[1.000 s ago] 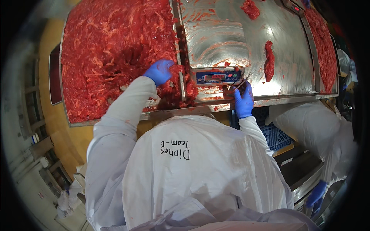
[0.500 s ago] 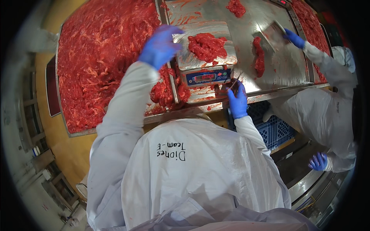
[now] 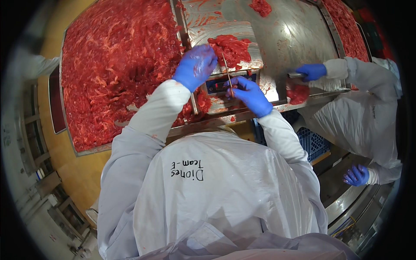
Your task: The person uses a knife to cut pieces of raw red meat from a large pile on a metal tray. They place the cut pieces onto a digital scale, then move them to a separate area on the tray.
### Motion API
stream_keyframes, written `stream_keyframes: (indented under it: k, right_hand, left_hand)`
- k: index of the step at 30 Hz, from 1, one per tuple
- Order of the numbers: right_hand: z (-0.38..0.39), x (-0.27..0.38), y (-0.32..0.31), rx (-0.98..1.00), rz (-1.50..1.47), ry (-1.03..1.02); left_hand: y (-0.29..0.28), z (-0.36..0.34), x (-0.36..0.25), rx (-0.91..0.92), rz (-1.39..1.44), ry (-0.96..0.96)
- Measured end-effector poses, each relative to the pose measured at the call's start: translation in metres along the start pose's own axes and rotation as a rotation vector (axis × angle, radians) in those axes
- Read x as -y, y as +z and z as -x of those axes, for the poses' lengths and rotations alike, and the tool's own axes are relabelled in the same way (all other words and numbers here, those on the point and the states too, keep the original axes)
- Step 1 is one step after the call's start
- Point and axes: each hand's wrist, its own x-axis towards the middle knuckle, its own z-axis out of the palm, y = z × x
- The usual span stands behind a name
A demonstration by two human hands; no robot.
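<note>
A pile of raw red meat strips (image 3: 230, 48) lies on the steel plate of a weighing scale (image 3: 253, 52) in front of me. My left hand (image 3: 197, 66), in a blue glove, is at the plate's left edge beside the pile. Its fingers bend downward, and their tips are partly hidden. My right hand (image 3: 249, 93), also blue-gloved, is closed around a thin-bladed metal tool (image 3: 228, 74) in front of the scale's display. The blade points up toward the meat. Whether the tool is a narrow knife or scissors I cannot make out.
A large tray of meat strips (image 3: 117, 65) fills the left. At right, a co-worker's gloved hand (image 3: 313, 72) holds a flat scraper (image 3: 296, 75) by some meat (image 3: 297, 93) on the steel table (image 3: 299, 39). Blue crates (image 3: 316, 145) stand below.
My left hand has moved down and right to the scale's edge. My right hand has raised the tool leftward before the display. The co-worker's scraper and the meat beside it have come nearer the table's front edge.
</note>
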Motion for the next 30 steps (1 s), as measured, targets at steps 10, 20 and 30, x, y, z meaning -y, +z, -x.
stream_keyframes:
  k: [10, 20, 30]
  right_hand:
    - [0.001, 0.000, -0.010, 0.216, -0.043, -0.029]
    - [-0.002, 0.013, -0.015, 0.158, -0.303, 0.173]
    - [-0.033, 0.020, -0.008, 0.191, -0.354, 0.143]
  left_hand:
    - [0.000, 0.021, -0.010, -0.215, 0.096, 0.058]
    - [-0.012, 0.027, 0.000, -0.059, 0.048, -0.022]
    - [0.005, 0.053, 0.004, -0.111, 0.076, 0.063]
